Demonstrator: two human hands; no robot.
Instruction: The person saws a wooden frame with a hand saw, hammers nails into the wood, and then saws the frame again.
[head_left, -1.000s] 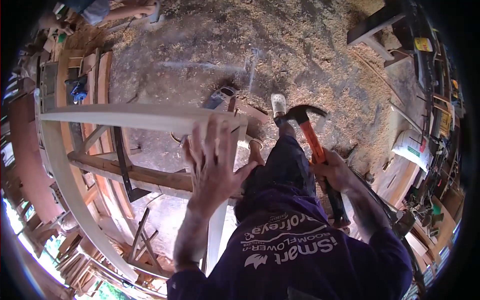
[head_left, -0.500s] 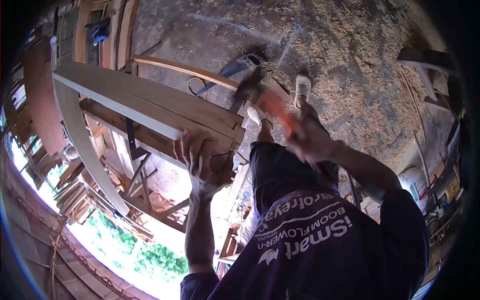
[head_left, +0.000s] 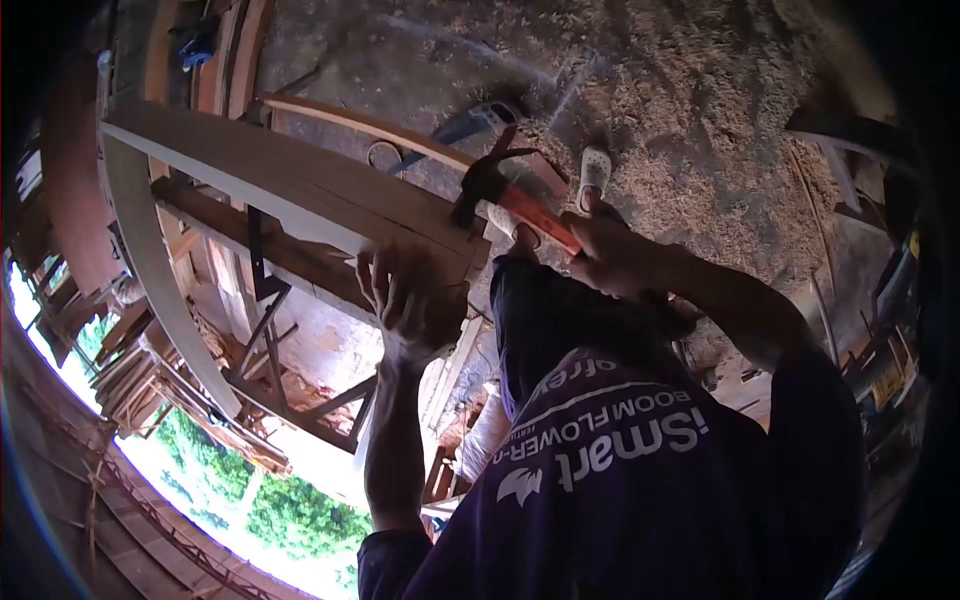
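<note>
The person's right hand [head_left: 622,262] is wrapping its grip around the hammer [head_left: 530,211], and the orange handle is running from the fist toward the far left. The hammer's head is reaching out over the right end of the beam [head_left: 290,187]; whether steel is touching wood, I can't tell from here. The beam is stretching from the far left to the near right, and the handle is slanting much the same way, a little more steeply. The head is sitting crosswise to that line, its striking face pointing to the near left, its claw curving off to the far right.

Of the two, the left hand [head_left: 405,300] is the nearer to the beam: it's resting at the near edge, just left of that end, fingers bending against the wood. I can't tell whether that grip is clamping or merely steadying. The hammer's face is hanging to the far right of those fingers. Beyond the beam a thin strip [head_left: 370,126] is lying, and a white shoe [head_left: 594,165] is standing past the hammer.
</note>
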